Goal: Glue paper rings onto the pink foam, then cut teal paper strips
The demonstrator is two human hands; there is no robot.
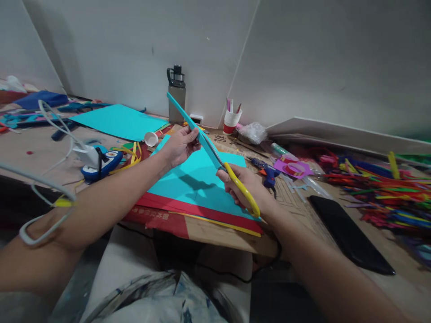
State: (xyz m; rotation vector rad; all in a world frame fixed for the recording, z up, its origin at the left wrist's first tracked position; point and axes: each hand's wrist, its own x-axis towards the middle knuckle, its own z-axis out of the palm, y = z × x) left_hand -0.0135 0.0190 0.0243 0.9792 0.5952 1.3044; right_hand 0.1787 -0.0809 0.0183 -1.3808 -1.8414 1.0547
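Observation:
My left hand (183,146) pinches a narrow strip of turquoise paper (182,112), which slants from upper left down toward my right hand. Yellow-handled scissors (240,186) are gripped in my right hand (245,181), their blades lying along the lower part of the strip. Whether the blades are parted I cannot tell. Beneath both hands lies a sheet of turquoise paper (191,193), on top of red paper (215,214) with a yellow edge showing at the table's front.
Another turquoise sheet (117,121) lies at the back left. A bottle (177,96) and a paper cup of pens (232,119) stand by the wall. On the right are a glue gun (269,177), a black phone (348,233) and many coloured pipe cleaners (387,193). A white cable loops over my left forearm.

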